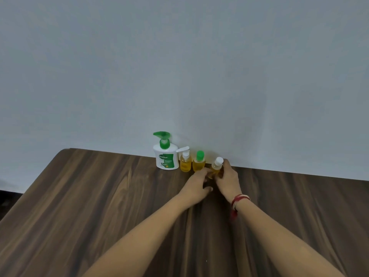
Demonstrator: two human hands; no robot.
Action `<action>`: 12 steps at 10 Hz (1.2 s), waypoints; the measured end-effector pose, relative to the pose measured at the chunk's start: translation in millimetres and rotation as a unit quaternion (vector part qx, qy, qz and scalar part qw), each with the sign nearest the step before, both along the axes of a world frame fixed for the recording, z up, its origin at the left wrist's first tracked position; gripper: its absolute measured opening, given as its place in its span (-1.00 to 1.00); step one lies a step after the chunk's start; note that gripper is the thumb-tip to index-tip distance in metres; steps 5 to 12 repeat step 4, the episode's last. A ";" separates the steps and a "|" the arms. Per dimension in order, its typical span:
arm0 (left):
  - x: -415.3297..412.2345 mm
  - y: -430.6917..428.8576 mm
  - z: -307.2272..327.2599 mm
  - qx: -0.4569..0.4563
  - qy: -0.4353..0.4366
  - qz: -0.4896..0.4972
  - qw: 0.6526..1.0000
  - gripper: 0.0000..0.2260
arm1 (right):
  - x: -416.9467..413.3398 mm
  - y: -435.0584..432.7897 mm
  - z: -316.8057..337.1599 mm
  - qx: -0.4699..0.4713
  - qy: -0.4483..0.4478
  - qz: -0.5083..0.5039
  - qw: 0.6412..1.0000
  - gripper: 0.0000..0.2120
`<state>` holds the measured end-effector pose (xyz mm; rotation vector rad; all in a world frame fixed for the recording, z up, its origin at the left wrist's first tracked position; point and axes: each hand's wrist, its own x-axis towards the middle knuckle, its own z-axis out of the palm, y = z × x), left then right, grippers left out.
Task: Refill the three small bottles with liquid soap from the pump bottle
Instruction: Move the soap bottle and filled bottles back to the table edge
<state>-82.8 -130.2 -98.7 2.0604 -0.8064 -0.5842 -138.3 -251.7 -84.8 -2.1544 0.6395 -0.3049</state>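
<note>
Three bottles by pump bottle — right hand grips tilted white-cap one, left hand at its base, hold unclear — likely for uncapping.

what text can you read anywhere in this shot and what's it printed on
"Dettol": green label on the white pump bottle.
"ORIGINAL": same label, below the brand.
Smaller print lower on that label: too blurred to read.
The small pump-top bottle, green-capped bottle, white-capped bottle: no text readable.

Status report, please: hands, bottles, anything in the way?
Right hand grips tilted white-cap bottle, left hand touches its base. Pump bottle, small pump-top bottle, green-cap bottle upright, closed. Nothing in the way.
</note>
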 end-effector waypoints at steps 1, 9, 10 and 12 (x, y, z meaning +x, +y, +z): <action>2.9 -4.7 -4.0 -0.002 -0.009 0.012 1.000 -0.54 | 8.4 -4.1 -5.4 -0.001 -0.001 0.004 1.000 -0.65; 3.5 3.7 -1.8 0.011 -0.012 0.007 1.000 -0.61 | 10.2 -7.6 -12.1 0.054 -0.004 -0.007 0.999 -0.43; 3.5 3.7 -1.8 0.011 -0.012 0.007 1.000 -0.61 | 10.2 -7.6 -12.1 0.054 -0.004 -0.007 0.999 -0.43; 3.5 3.7 -1.8 0.011 -0.012 0.007 1.000 -0.61 | 10.2 -7.6 -12.1 0.054 -0.004 -0.007 0.999 -0.43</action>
